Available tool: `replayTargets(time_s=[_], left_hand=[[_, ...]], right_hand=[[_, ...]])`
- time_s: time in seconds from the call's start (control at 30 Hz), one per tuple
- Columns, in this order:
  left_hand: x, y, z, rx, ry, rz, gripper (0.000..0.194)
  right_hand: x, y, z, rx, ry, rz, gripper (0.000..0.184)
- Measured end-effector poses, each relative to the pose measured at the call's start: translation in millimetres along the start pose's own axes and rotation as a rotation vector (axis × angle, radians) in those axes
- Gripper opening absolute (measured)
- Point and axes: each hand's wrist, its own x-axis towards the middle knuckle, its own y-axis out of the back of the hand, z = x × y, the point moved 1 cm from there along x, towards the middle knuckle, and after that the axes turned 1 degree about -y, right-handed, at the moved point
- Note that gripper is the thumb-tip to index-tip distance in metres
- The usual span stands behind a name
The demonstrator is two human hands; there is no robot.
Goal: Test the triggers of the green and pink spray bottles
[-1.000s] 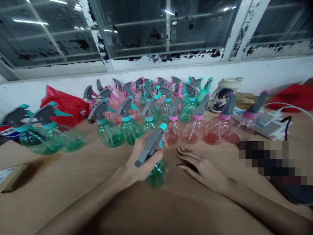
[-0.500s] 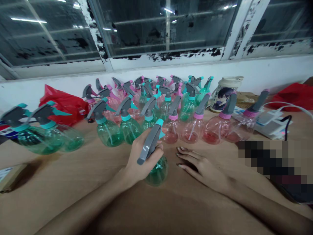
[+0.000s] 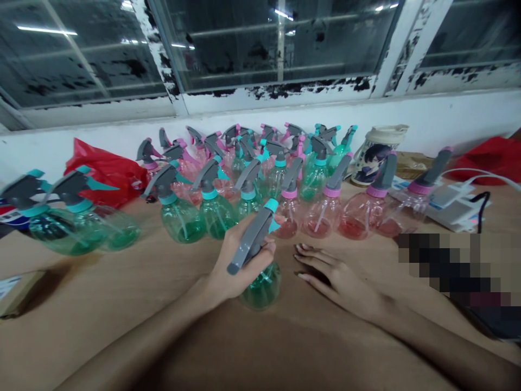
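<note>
My left hand is wrapped round the neck of a green spray bottle, just below its grey trigger head with a teal nozzle. The bottle stands on the wooden table, its head pointing away and to the right. To the right of it my right hand lies palm down on the table, fingers stretched out and holding nothing. Just beyond my hands runs a front row of spray bottles, green ones such as this bottle on the left and pink ones such as this bottle on the right.
More pink and green spray bottles crowd behind the row, by the wall. Two green bottles stand at left, near a red plastic bag. A patterned cup, white boxes with cables and another red bag are at right. A small box lies front left.
The spray head in my left hand has shifted slightly to the right, with my hand still round the neck. My right hand has stayed in place.
</note>
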Motion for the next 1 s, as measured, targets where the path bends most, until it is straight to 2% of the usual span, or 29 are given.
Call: replayTargets(time_s=[0.23, 0.47, 0.7, 0.9, 1.0], left_hand=[[-1.2, 1.2, -2.0, 0.082, -0.077, 0.016, 0.003], [-1.2, 5.9, -0.7, 0.069, -0.024, -0.074, 0.004], [0.8, 7.4, 0.0, 0.098, -0.116, -0.038, 0.004], [1.0, 9.3, 2.1, 0.095, -0.164, -0.055, 0.005], [-0.3, 7.7, -1.4, 0.111, -0.145, -0.021, 0.003]], right_hand=[[-0.4, -1.2, 1.5, 0.006, -0.002, -0.018, 0.039], [-0.4, -0.5, 0.2, 0.010, -0.009, -0.015, 0.038], [-0.4, 0.2, 0.1, 0.014, -0.013, -0.001, 0.039], [-0.1, 0.8, -0.5, 0.000, 0.000, -0.011, 0.038], [-0.2, -0.1, 0.3, 0.011, -0.007, -0.003, 0.038]])
